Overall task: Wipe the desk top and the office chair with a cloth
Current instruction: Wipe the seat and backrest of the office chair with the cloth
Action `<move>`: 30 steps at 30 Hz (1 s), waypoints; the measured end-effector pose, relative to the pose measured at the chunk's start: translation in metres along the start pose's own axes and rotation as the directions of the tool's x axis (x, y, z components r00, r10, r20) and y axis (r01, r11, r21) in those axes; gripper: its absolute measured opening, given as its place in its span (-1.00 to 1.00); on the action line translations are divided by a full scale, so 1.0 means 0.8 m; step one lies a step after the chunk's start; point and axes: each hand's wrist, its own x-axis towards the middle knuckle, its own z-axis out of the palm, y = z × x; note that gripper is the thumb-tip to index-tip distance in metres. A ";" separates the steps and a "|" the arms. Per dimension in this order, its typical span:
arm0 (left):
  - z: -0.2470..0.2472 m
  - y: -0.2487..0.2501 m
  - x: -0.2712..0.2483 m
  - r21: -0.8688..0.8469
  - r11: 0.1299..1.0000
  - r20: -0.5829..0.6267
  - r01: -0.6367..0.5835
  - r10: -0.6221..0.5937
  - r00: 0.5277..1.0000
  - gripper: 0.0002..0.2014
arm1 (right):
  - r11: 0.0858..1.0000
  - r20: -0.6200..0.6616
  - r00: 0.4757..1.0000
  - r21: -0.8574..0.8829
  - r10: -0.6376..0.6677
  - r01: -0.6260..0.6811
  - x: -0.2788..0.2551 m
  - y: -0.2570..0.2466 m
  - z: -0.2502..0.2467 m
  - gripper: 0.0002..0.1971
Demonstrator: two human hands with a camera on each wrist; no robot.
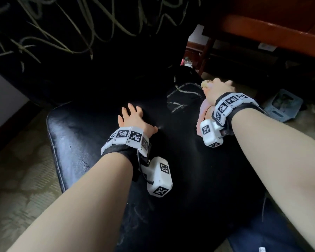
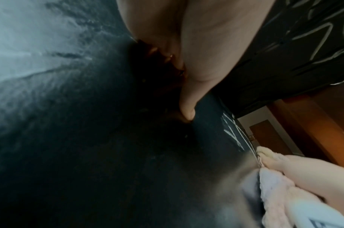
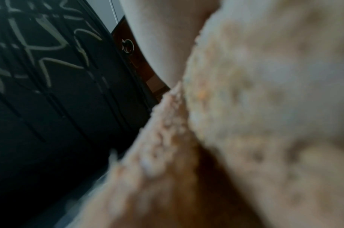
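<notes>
We are on the chair half of the job, not the table. Starting at the left, the office chair (image 1: pixel 84 135) shows its black seat, shiny and creased along the near-left edge, with carpet beside it. Our left hand (image 1: pixel 135 119) lies flat in the middle of the seat, fingers straight and spread, holding nothing; its grip is wide open and it seems to be bracing the seat. The left wrist view agrees: the thumb presses into the dark upholstery.

Moving right, pale scribbled marks (image 1: pixel 182 99) show on the seat near its far-right corner, and similar pale lines cover the backrest (image 1: pixel 65 26) above. Just right of the seat marks, our right hand (image 1: pixel 219 90) is curled round the cloth (image 1: pixel 204 113), a pink, nubbly towel bunched under the palm and trailing back towards the wrist. That grip is closed on the cloth, which sits at the seat's right edge, touching the upholstery. In the right wrist view the cloth fills most of the picture, with the marked backrest beyond.

Further right, the table (image 1: pixel 273 33) shows as a reddish wooden edge, with a small blue basket (image 1: pixel 284 104) on the floor beneath.

We judge the seat wipe is under way and unfinished. The next move calls for pressing the cloth leftward over the scribbles, while the left hand steadies the chair; the backrest looks like it will need wiping too.
</notes>
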 end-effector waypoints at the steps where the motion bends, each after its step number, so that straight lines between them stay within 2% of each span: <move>1: 0.000 0.000 0.000 -0.001 1.000 0.001 -0.001 0.001 1.000 -0.12 | 1.000 -0.008 1.000 0.019 -0.008 0.009 0.006 -0.003 0.000 -0.60; 3: 0.000 -0.001 0.000 0.007 1.000 0.016 0.001 -0.001 1.000 -0.12 | 0.996 -0.025 0.999 0.071 -0.046 0.048 0.009 -0.008 -0.004 -0.61; 6: -0.001 0.001 0.001 0.033 0.999 0.033 0.016 -0.017 0.999 -0.11 | 0.980 -0.142 0.985 0.157 -0.099 0.121 0.009 -0.005 -0.004 -0.56; 8: -0.002 0.003 0.000 0.030 0.999 0.038 0.029 -0.030 0.999 -0.12 | 0.971 -0.155 0.978 0.170 -0.139 0.165 0.008 -0.005 -0.002 -0.58; 12: -0.005 0.005 -0.002 0.028 0.999 0.049 0.038 -0.039 0.998 -0.12 | 0.963 -0.114 0.973 0.155 -0.202 0.219 -0.010 -0.008 -0.003 -0.85; 17: -0.005 0.003 -0.006 0.034 0.999 0.055 0.022 -0.023 0.998 -0.11 | 0.962 -0.071 0.964 0.080 -0.257 0.263 -0.072 -0.007 0.009 -0.64; 21: -0.007 0.001 -0.006 0.059 0.998 0.064 0.004 -0.008 0.998 -0.10 | 0.901 -0.057 0.900 0.010 -0.433 0.434 -0.124 -0.027 0.026 -0.57; 25: -0.014 -0.004 -0.005 0.089 0.996 0.111 -0.021 0.011 0.994 -0.06 | 0.792 -0.031 0.793 -0.088 -0.608 0.604 -0.160 -0.060 0.041 -0.54; 28: -0.025 -0.006 -0.005 0.099 0.995 0.167 -0.030 0.013 0.986 -0.10 | 0.775 -0.027 0.776 -0.081 -0.630 0.626 -0.154 -0.065 0.039 -0.57; 30: -0.032 -0.007 -0.006 0.102 0.994 0.203 -0.027 0.006 0.979 -0.14 | 0.787 -0.052 0.785 -0.045 -0.617 0.616 -0.143 -0.065 0.037 -0.58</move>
